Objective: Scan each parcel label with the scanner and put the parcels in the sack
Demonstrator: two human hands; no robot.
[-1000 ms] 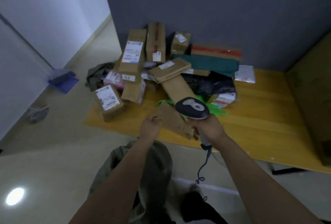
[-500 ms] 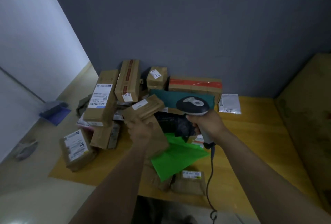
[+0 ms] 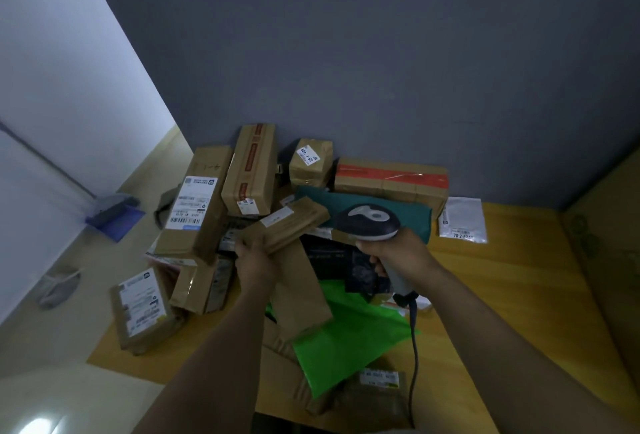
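At the near edge of the yellow table [image 3: 491, 295] lay a green bag [image 3: 346, 343]. Just past it, the left hand [image 3: 254, 262] had its fingers curled round the near end of a flat brown parcel [image 3: 301, 222]. The parcel's long side ran up and right toward the scanner [image 3: 367, 222], which the right hand [image 3: 398, 250] gripped tight. The parcel's white label [image 3: 281, 217] faced up. No sack showed.

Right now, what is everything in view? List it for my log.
cardboard parcels: several, brown, piled on table against wall
flat parcel: one, brown, atop the pile
green mailer: one, bright green, table front
teal mailer: one, teal, behind scanner
white mailer: one, white, table, right of pile
table: one, yellow wood
dustpan: one, blue, floor at left
scanner: one, dark grey, corded
left hand: grips flat parcel
right hand: grips scanner
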